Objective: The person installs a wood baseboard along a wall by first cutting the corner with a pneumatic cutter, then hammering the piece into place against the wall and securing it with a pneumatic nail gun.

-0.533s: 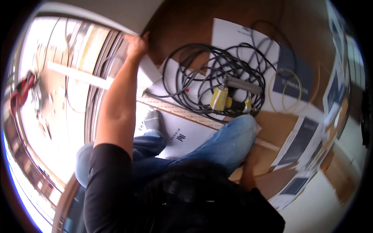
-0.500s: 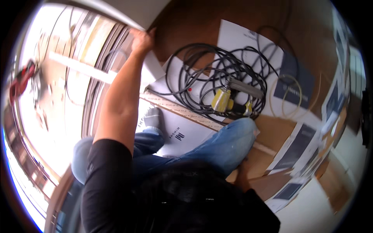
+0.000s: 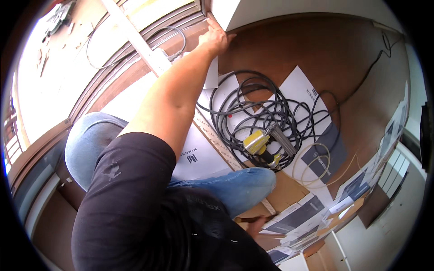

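As it appears from the head, the left hand sits with fingers spread at the foot of the white wall, beside the brown window sill. Glossy black hose lies loosely coiled past the forearm, tangled around a yellow pneumatic nailer with a straight grey magazine, over flat printed cardboard sheets. A thin cream tube loops alongside. A bent denim knee stands between the coil and the right hand, partly hidden, its grip impossible to tell.

Left arm outstretched, left hand splayed, right hand low, apparently partly hidden
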Motion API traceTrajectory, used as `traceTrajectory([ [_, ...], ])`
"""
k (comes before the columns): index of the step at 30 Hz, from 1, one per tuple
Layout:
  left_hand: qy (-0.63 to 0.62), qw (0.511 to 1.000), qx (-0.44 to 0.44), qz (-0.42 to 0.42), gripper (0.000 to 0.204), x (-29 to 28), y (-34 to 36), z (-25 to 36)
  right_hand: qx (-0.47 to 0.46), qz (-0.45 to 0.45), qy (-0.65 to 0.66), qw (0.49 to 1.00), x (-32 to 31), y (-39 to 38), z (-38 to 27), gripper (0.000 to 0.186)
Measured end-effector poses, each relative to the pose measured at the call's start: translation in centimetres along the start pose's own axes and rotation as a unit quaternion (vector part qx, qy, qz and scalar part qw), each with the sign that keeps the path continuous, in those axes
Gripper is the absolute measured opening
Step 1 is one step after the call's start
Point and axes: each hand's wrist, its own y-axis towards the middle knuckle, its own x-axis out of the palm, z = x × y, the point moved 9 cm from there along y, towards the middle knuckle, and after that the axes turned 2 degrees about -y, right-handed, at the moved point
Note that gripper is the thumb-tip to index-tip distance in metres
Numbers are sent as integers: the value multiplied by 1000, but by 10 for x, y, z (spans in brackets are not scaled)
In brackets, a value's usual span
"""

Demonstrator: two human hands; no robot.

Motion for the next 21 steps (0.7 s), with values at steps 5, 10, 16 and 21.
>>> traceTrajectory([
  [5, -7, 1000, 12, -22, 119, 3, -3, -5, -362, -50, 42, 930, 109, -62, -340, 19],
  [10, -2, 998, -7, -58, 116, -8, -9, 8, -548, -347, 245, 721, 329, -196, -487, 17],
  [16, -24, 997, -6, -68, 116, -6, -6, 5, -514, -635, 250, 520, 573, -380, -506, 31],
  [21, -21, 1000, -11, -4, 109, -4, -4, 0, -535, -589, 283, 535, 662, -424, -478, 20],
])
